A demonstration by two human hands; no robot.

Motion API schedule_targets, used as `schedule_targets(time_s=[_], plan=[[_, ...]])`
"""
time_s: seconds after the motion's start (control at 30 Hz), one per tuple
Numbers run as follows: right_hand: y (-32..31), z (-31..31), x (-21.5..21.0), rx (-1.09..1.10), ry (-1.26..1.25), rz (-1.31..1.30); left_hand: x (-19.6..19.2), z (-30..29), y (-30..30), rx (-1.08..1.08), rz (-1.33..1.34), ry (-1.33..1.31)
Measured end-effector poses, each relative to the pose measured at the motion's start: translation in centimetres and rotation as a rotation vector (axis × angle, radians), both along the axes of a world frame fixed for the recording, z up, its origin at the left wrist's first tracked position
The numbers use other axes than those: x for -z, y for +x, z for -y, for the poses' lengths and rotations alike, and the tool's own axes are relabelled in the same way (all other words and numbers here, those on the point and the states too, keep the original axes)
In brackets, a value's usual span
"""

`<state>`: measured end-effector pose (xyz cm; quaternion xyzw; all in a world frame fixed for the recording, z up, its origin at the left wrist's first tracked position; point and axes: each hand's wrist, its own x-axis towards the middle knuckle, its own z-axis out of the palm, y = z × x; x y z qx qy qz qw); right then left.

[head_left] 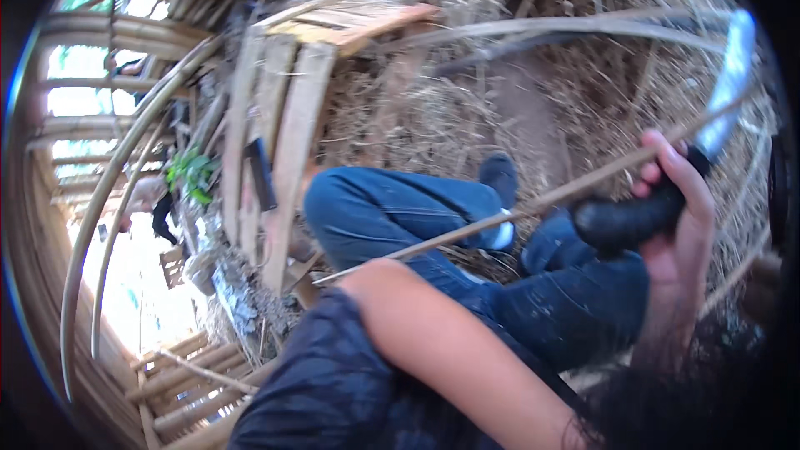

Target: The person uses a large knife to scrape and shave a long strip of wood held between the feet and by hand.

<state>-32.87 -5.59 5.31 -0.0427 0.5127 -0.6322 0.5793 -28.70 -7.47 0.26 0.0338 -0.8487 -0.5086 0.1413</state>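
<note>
My right hand (685, 221), at the right, is closed round the curved black handle of a knife (729, 87). Its pale, shiny blade points up and away from me. A long, thin bamboo strip (517, 215) runs slantwise across the view, over my legs, and crosses the blade close to my fingertips. Whether those fingers also pinch the strip, I cannot tell. My left arm (442, 342) is bent, its elbow near the strip's lower end. The forearm runs to the lower right behind dark hair, and my left hand does not show.
My jeans-clad legs (400, 208) are folded on ground strewn with dry straw (400, 125). Left of them stands a wooden slatted crate (300, 117) with a dark, flat object (261, 173) against it. Bamboo poles (117, 37) form a wall at far left, with a person (150, 200) near it.
</note>
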Motion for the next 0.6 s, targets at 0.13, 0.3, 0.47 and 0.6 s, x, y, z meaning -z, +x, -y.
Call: schedule_targets(time_s=[0.13, 0.3, 0.47, 0.6], plan=[[-0.3, -0.8, 0.6, 0.063, -0.064, -0.043, -0.5, -2.0, -0.9, 0.044, -0.070, 0.007], [-0.8, -1.1, -1.4, 0.109, -0.049, 0.024, -4.2, -3.8, 1.2, 0.186, -0.111, 0.049], [-1.8, -0.5, -1.1, 0.070, -0.132, 0.186, -10.0, -0.9, 7.7, 0.528, -0.200, 0.140], [-1.3, 0.0, -0.9, 0.043, -0.213, 0.313, -11.3, 4.7, 15.1, 0.034, -0.091, 0.007]])
